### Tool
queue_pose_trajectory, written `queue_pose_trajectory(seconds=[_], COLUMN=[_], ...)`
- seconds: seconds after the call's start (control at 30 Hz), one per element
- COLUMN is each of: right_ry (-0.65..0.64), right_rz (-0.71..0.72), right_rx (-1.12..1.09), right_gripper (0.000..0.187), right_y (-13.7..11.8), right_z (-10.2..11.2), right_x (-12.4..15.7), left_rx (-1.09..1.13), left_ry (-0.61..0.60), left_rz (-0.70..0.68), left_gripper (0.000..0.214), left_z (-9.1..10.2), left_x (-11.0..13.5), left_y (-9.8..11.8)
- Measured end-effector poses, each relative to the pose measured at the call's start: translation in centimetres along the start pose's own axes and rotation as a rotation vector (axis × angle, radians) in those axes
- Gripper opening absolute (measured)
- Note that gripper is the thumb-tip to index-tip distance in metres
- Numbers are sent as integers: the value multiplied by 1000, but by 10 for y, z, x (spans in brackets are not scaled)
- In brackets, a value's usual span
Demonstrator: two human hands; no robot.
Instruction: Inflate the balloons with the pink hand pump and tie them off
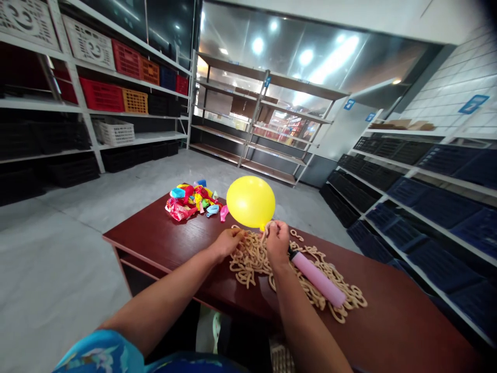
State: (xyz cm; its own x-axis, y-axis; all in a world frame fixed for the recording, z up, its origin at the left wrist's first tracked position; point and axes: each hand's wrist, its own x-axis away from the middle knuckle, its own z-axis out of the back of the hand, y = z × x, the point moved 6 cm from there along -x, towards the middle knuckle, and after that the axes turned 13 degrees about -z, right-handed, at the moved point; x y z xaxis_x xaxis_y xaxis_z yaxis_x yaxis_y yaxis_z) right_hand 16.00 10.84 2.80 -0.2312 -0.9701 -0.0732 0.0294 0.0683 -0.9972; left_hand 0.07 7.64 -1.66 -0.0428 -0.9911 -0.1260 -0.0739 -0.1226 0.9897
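Observation:
An inflated yellow balloon [250, 201] stands above the dark red table [151, 243], its knotted-looking neck pointing down toward my hands. My right hand [278, 241] is closed at that neck, pinching it together with a strand of beige cord. My left hand [230, 242] has its fingers pressed together on a strand of the same cord, left of the balloon. Beneath both hands spreads a tangled pile of beige cord [248, 267]. A pink tube with a black end [320, 280], like a balloon pump, lies on the pile beside my right wrist.
A heap of uninflated, coloured balloons [182, 210] lies at the table's far left. Shelves with coloured crates [101, 95] line the left side, dark blue crates [430, 207] the right. A metal rack [254, 119] stands at the back beyond grey floor [66, 238].

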Motion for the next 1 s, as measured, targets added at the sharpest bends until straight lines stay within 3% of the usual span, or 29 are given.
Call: queue_pose_trajectory(seconds=[0.1, 0.17, 0.3, 0.47, 0.6, 0.67, 0.8, 0.93, 1.0], right_ry=[12, 36, 102, 79, 23, -56, -261, -534, -526], right_rz=[-29, -20, -33, -106, -165, -205, -335, -666, -630], right_rx=[-118, -188, -215, -142, -75, -54, -43, -92, -104], right_gripper=[27, 24, 23, 30, 37, 34, 27, 40, 40], right_y=[-1, -1, 7, 22, 33, 36, 38, 48, 46], right_z=[1, 1, 2, 10, 14, 5, -25, -55, -58], right_x=[-30, -51, -91, -113, -100, -85, -49, -16, -13], left_rx=[-390, -626, -873, -881, -824, -775, -613, -406, -441], left_ry=[200, 272, 280, 300, 302, 278, 244, 162, 84], left_rz=[-50, -29, 94, 195, 210, 182, 73, -81, -134], left_gripper=[23, 22, 33, 31, 19, 14, 28, 31, 27], left_z=[53, 80, 100, 95, 93, 87, 59, 27, 14], left_x=[-22, -36, -63, -87, -92, -90, -75, -50, -37], left_y=[-3, -3, -10, -21, -25, -23, -13, 4, 10])
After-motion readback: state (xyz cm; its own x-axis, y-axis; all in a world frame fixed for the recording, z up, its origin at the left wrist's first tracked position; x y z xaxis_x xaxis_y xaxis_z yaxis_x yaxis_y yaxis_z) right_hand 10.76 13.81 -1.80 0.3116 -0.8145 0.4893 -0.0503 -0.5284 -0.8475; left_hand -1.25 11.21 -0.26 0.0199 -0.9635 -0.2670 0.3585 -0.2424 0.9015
